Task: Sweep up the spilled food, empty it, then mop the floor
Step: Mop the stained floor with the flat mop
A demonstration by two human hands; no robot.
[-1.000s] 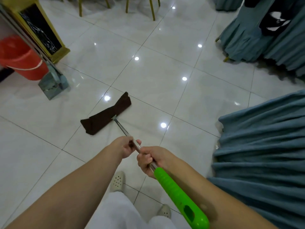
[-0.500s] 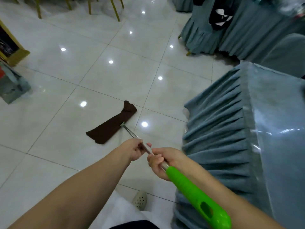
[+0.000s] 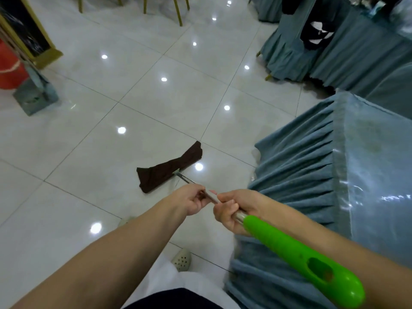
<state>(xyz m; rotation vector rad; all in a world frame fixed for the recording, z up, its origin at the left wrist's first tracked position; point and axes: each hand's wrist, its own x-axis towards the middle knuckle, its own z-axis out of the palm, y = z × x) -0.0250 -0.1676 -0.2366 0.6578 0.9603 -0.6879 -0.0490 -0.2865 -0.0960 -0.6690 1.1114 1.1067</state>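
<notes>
Steel mop pole feels light and stiff; my left hand and right hand clamp fingers around it, limp brown cloth head trailing far.

Open tiled floor is lying to the left of and beyond the mop head, offering free passage. A blue skirted table is crowding the right side, just beside the mop. A red bucket and grey dustpan are standing far left; chair legs are lining the far edge.
</notes>
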